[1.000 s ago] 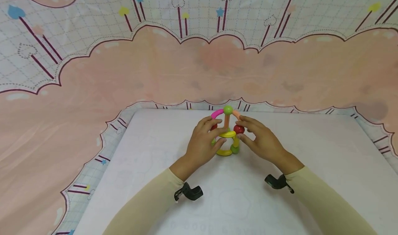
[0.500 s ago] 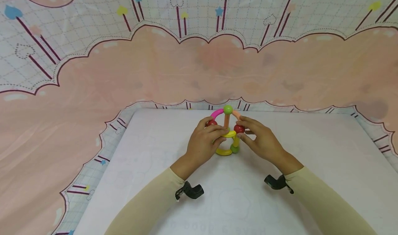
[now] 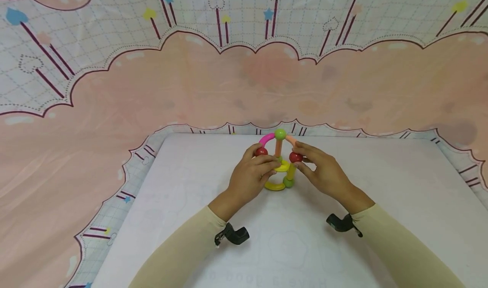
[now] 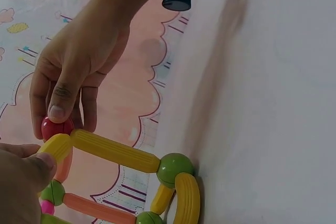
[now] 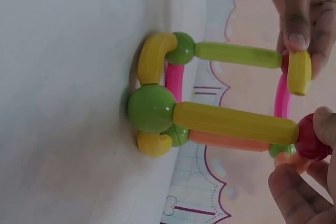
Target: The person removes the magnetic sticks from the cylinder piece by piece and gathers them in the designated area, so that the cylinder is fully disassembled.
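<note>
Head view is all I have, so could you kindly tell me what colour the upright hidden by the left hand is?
Observer: Right wrist view shows a light green stick there, hidden from you by the left hand.
Operator: Thank you; does the upper yellow piece meet the red ball at the right hand?
Observer: No, a gap shows between the end of the upper yellow piece and the red ball at the right hand.
Operator: Is there any other colour behind the front lower yellow piece, please?
Observer: Yes, a pink piece shows behind the front lower yellow piece.
</note>
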`<move>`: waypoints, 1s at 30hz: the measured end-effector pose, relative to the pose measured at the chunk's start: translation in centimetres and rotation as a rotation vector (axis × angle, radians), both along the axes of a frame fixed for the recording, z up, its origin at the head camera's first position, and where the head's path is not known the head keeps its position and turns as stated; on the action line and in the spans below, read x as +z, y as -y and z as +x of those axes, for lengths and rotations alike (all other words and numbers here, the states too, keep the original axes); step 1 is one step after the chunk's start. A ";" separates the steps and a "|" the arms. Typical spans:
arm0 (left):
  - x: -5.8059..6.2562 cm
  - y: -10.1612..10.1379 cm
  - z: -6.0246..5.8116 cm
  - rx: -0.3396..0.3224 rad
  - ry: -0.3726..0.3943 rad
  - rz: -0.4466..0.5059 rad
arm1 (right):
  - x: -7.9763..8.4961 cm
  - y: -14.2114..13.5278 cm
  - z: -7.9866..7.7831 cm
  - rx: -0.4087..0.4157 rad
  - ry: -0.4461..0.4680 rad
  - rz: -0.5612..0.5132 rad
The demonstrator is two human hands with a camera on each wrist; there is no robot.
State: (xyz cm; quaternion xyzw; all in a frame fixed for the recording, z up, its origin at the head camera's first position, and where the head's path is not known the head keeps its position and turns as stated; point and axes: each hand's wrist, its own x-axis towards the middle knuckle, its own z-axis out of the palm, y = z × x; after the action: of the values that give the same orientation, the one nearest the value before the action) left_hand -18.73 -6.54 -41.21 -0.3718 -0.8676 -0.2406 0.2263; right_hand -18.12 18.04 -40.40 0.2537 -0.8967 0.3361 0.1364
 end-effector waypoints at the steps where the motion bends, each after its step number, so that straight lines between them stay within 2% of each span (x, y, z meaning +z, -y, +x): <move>1: 0.0 0.0 0.0 -0.005 0.001 -0.009 | 0.0 -0.1 0.0 -0.005 -0.001 0.005; 4: 0.1 0.1 0.0 -0.012 0.004 -0.028 | 0.1 -0.1 0.1 0.003 0.005 -0.001; 10: 0.4 0.4 0.1 0.023 0.029 -0.059 | -0.1 0.2 0.0 0.000 0.009 -0.006; 15: 0.4 0.6 0.0 0.031 0.020 -0.072 | -0.3 0.2 0.1 -0.012 -0.026 0.003; 30: -0.1 1.1 -0.3 0.016 0.001 -0.031 | -0.9 0.3 0.3 -0.049 -0.046 0.015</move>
State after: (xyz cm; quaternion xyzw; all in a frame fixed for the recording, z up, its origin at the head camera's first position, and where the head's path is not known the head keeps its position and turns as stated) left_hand -18.99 -7.68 -41.35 -0.3682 -0.8743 -0.2256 0.2218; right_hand -17.83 17.75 -41.25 0.2403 -0.9018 0.3200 0.1630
